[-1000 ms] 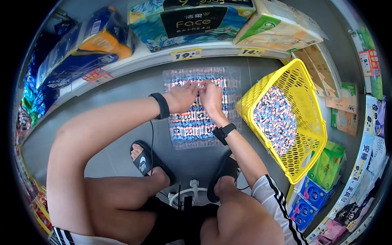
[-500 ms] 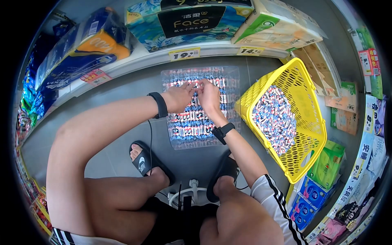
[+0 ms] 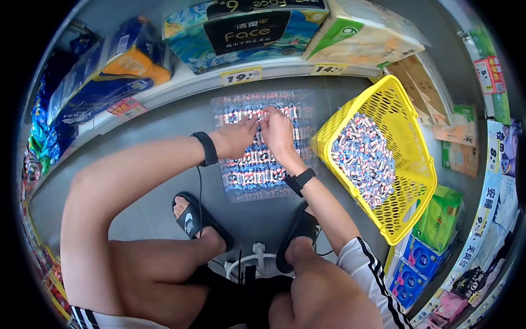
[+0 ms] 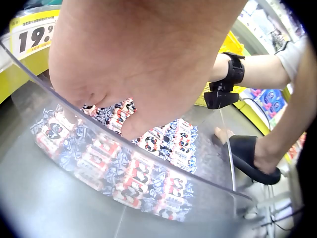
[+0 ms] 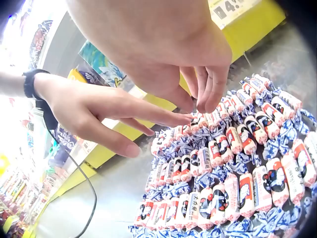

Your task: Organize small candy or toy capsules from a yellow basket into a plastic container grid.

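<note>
Wrapped candies lie in several rows in a clear box on the floor. My left hand reaches over the box from the left, its fingers extended; in the right wrist view the left hand has a fingertip at the upper candy row. Beside it, my right hand points down with fingers bent and tips close together. In the right wrist view the right hand is right at that row; whether a candy is between its fingertips is hidden.
A yellow basket with a heap of loose candies lies tilted at the box's right. Shelves with tissue packs stand behind and at both sides. Sandalled feet are near the box's front, with a thin cable beside the left one.
The head view has shifted slightly, so box, basket and shelf appear a little farther left. Both hands stay over the same upper part of the box, with only slight finger movement.
</note>
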The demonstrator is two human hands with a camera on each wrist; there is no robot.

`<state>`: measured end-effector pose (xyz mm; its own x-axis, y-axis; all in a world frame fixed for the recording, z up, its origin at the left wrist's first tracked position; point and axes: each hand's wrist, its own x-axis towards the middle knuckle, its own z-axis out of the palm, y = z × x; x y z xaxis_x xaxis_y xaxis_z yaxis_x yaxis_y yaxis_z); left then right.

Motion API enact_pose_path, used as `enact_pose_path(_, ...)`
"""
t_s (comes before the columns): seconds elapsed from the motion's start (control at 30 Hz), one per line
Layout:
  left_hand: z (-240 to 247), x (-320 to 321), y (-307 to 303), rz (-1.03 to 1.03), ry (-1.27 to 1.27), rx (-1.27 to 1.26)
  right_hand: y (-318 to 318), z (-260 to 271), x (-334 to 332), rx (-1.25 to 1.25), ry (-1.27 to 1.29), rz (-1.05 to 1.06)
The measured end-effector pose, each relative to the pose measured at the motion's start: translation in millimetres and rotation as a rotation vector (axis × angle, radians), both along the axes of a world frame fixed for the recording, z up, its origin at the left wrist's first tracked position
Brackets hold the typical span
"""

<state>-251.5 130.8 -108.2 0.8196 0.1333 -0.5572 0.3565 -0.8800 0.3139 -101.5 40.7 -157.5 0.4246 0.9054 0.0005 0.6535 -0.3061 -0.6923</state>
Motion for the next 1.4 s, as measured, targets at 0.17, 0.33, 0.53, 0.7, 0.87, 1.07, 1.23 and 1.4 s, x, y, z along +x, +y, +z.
enact_pose_path(0.17,6,4,-12,-0.052,-0.215,0.042,-12,30,5,0.008,0.005,0.02)
enact_pose_path(0.33,21,9,-30,-0.035,-0.217,-0.007,-35,58,8,-0.079,-0.004,0.1)
enact_pose_path(0.53,30,5,-52,0.002,-0.267,-0.042,-70,73,10,-0.085,-0.072,0.131)
enact_pose_path(0.7,49,4,-63,-0.016,-0.366,-0.032,-96,96,13,-0.126,-0.044,0.143)
enact_pose_path(0.87,95,18,-81,-0.018,-0.53,-0.127,-134,148,19,-0.01,0.018,0.109)
enact_pose_path(1.07,144,55,-103,-0.092,-0.717,-0.245,-177,206,50,0.082,0.109,-0.02)
enact_pose_path(1.23,152,89,-129,-0.09,-0.845,-0.292,-202,237,87,-0.036,0.24,-0.056)
enact_pose_path(1.4,160,127,-147,-0.094,-0.804,-0.339,-218,257,128,-0.067,0.087,-0.044)
